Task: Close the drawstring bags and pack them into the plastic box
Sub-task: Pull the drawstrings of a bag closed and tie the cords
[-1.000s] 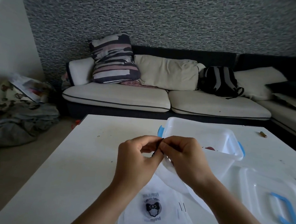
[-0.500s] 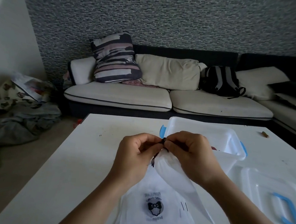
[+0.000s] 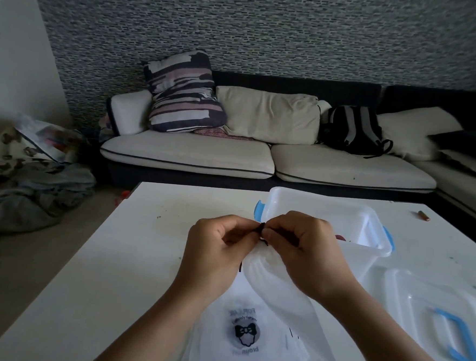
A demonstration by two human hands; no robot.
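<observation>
Lid (image 3: 436, 315) cut off at right edge; bag print (image 3: 244, 333) blurred.

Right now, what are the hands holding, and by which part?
Both hands, left hand and right hand, pinch the translucent drawstring bag at its black drawstring, at the mouth.

White table (image 3: 130, 257): open clear plastic box (image 3: 375, 218) with blue latches, its lid (image 3: 420, 300) alongside, flat printed drawstring bags (image 3: 244, 333), small brown object (image 3: 423, 215) far right
</observation>
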